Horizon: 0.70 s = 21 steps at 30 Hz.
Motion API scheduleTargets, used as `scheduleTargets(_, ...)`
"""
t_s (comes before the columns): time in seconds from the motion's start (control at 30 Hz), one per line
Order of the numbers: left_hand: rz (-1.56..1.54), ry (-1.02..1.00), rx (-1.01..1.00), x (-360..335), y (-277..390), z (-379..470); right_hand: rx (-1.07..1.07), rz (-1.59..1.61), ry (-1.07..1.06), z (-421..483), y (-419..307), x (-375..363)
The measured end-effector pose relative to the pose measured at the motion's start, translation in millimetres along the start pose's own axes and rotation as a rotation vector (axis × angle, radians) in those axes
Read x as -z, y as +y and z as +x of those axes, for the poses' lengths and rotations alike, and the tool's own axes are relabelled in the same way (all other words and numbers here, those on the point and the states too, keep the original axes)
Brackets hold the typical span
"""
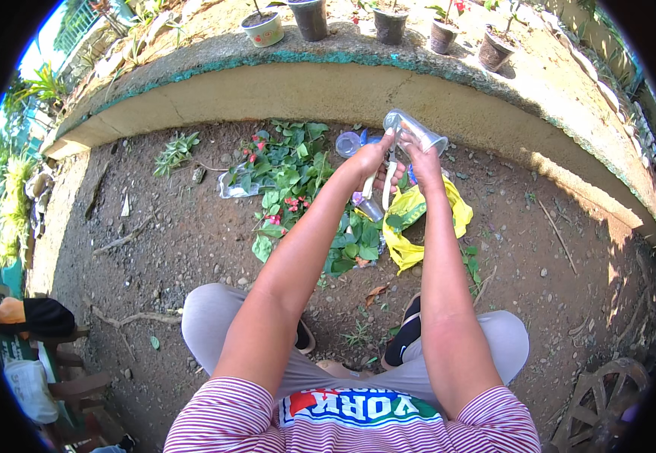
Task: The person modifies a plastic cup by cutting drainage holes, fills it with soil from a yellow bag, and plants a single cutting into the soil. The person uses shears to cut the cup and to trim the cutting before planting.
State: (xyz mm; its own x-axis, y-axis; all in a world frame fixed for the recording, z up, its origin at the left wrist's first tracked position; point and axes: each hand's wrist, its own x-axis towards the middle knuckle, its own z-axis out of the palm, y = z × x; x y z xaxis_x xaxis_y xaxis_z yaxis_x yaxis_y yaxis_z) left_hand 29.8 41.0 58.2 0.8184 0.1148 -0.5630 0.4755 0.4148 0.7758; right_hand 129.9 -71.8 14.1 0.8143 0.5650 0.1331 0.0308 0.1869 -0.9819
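My right hand (427, 161) holds a clear plastic cup (418, 133) tilted on its side, just in front of the low wall. My left hand (370, 161) grips pruning shears with cream handles (388, 184), their blades at the cup. A heap of cut leafy stems (294, 175) with pink-red flowers lies on the soil to the left and below the hands. Under my right forearm is a yellow plastic bag (461, 212), and another clear cup (348, 145) lies behind the heap. Part of a further plastic cup (370, 209) shows below the shears.
A low concrete wall (237, 90) curves across the front, with several potted plants (312, 20) on its ledge. Clear plastic packaging (236, 186) lies beside the heap. At lower left stands a bench with a white bag (31, 390); at lower right, a spoked wheel-like object (594, 407).
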Motion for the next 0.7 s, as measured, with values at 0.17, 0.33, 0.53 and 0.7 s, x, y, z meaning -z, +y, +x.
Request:
scheduleTargets(0.17,0.341,0.136,-0.04,-4,2,-2,0.055,-0.053,-0.019,-2,0,0)
scheduleTargets(0.33,0.278,0.134,-0.053,-4,-3,1,0.005,0.01,-0.033,-5,-4,-3)
scheduleTargets(0.53,0.199,0.09,-0.021,5,-4,6,-0.026,-0.054,-0.074,-4,-1,-1)
scheduleTargets(0.7,0.76,0.27,-0.122,1,-4,8,0.005,-0.026,-0.053,-2,4,-5)
